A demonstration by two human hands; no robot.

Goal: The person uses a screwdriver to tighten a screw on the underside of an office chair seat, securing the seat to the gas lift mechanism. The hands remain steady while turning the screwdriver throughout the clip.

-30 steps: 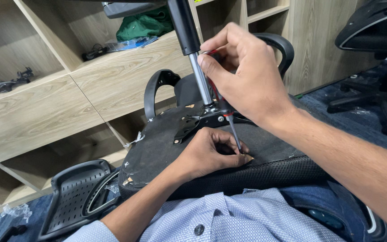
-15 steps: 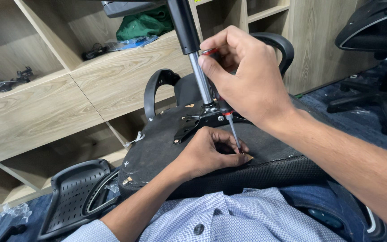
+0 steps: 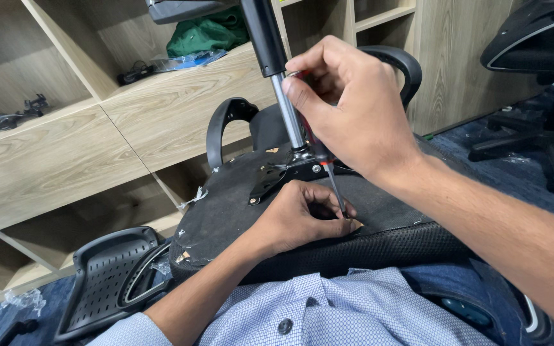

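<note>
An upturned black office chair seat (image 3: 232, 205) rests on my lap, its gas cylinder (image 3: 277, 70) sticking up from a metal plate (image 3: 283, 173). My right hand (image 3: 354, 109) grips the red and black handle of a screwdriver (image 3: 333, 186), its shaft pointing down at the seat's underside. My left hand (image 3: 302, 214) lies on the seat with its fingers pinched around the screwdriver's tip, steadying it. What sits under the tip is hidden by the fingers.
A black perforated chair backrest (image 3: 107, 279) lies on the blue floor at lower left. Wooden shelving (image 3: 97, 134) stands behind, holding a green bag (image 3: 206, 32) and dark parts (image 3: 1, 115). Another office chair (image 3: 540, 77) stands at the right.
My right hand has shifted its fingers slightly on the screwdriver handle, as in turning it. My left hand and the seat stay where they were.
</note>
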